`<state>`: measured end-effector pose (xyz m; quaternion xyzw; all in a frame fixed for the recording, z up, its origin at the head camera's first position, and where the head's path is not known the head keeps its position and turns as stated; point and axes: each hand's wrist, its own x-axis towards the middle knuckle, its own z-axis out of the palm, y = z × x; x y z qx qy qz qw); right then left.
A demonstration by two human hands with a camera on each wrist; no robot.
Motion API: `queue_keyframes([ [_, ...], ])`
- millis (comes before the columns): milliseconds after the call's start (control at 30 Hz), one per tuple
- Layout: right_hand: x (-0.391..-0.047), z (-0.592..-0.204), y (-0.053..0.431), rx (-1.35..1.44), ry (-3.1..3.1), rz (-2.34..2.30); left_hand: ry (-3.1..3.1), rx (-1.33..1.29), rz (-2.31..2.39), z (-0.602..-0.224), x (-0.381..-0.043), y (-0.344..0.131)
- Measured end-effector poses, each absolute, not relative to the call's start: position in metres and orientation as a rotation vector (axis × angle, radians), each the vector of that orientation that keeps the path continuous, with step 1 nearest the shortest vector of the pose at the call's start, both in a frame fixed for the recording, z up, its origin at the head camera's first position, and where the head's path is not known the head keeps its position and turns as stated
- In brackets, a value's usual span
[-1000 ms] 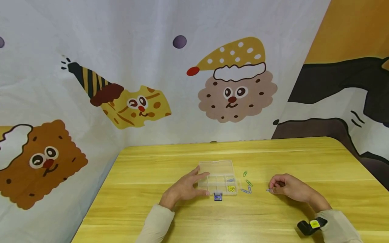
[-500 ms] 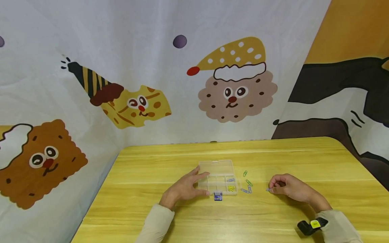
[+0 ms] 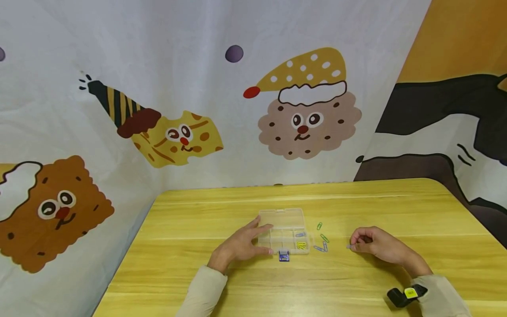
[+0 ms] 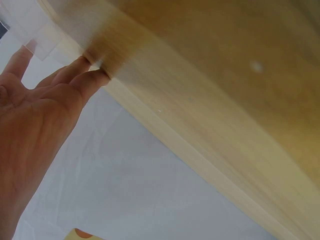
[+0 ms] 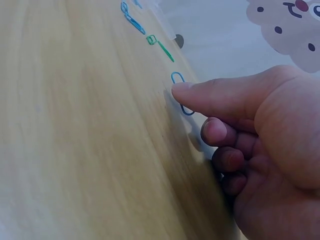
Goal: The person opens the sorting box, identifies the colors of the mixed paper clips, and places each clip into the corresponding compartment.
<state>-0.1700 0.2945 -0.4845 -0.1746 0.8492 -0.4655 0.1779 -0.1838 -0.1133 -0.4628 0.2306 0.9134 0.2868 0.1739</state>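
A clear plastic compartment box (image 3: 282, 219) lies with its lid raised back and a blue latch (image 3: 284, 256) at its front. My left hand (image 3: 241, 245) rests at the box's left side, fingers spread and fairly straight, thumb at the front corner. Yellow paper clips (image 3: 301, 245) fill the front right compartment, with a blue paper clip (image 3: 300, 235) in the one behind. To the right, my right hand (image 3: 376, 244) pinches another blue paper clip (image 5: 176, 76) between thumb and index finger, low over the table. The thumb hides the clip's middle.
Between box and right hand lie loose green paper clips (image 3: 325, 238) and blue paper clips (image 3: 321, 248) on the wooden table (image 3: 253, 290). A cloth backdrop (image 3: 190, 79) with cartoon prints hangs behind the table. A black wrist device (image 3: 402, 297) sits by the right sleeve.
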Motion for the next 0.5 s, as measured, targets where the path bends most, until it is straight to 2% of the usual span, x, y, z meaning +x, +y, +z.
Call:
queue_keyframes([
  [500, -0.174, -0.471, 0.275, -0.554, 2.584, -1.219, 2.592, 0.652, 0.801, -0.461, -0.183, -0.114],
])
